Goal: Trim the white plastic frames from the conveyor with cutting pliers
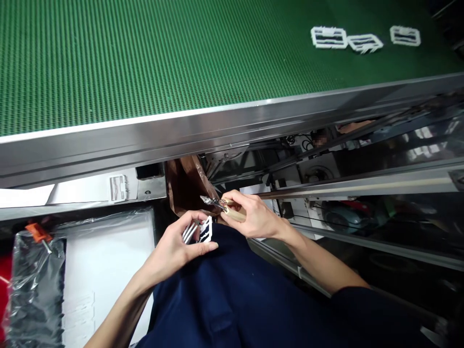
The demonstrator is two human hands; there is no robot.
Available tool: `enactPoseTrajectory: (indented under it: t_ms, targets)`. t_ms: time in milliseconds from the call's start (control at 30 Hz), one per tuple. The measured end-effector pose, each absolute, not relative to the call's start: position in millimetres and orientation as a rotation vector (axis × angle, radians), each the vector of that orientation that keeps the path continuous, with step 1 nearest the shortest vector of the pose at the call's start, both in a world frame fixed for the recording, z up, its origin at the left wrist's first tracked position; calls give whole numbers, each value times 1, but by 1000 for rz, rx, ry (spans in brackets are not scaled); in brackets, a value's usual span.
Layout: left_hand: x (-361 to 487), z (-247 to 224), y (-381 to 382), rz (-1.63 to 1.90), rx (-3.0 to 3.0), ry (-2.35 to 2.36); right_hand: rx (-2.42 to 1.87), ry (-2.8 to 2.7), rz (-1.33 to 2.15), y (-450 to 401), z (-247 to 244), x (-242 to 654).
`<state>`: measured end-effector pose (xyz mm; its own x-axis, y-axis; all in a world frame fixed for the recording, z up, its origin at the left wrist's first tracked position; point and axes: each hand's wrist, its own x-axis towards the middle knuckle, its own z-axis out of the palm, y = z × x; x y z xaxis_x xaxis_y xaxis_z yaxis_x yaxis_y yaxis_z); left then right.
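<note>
My left hand (180, 244) is closed around a few white slotted plastic frames (206, 230), which stick out between thumb and fingers. Just to the right, my right hand (255, 215) grips nippers by their cream-coloured handles (235, 212). Their metal jaws (212, 201) point left, above the white frames and apart from them. Whether the jaws are parted I cannot tell. Behind both hands hangs an open brown bag (184, 181), partly hidden under the conveyor edge.
A green conveyor belt (163, 58) with a metal side rail (232, 121) crosses ahead. Three white frames (329, 37) lie at its far right. Another frame (118, 188) rests on the ledge at left. Below sits a plastic-lined box (108, 261) beside an orange-handled tool (38, 233).
</note>
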<state>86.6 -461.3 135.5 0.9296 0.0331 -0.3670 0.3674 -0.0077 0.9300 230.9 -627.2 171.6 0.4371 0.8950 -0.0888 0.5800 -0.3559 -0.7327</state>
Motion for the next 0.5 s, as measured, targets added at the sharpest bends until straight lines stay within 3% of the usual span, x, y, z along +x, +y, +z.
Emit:
enactPoseTrajectory:
  t_ms: [500]
  targets:
    - [91, 137, -459, -194, 1634, 325, -2447, -1488, 565, -656, 183, 228]
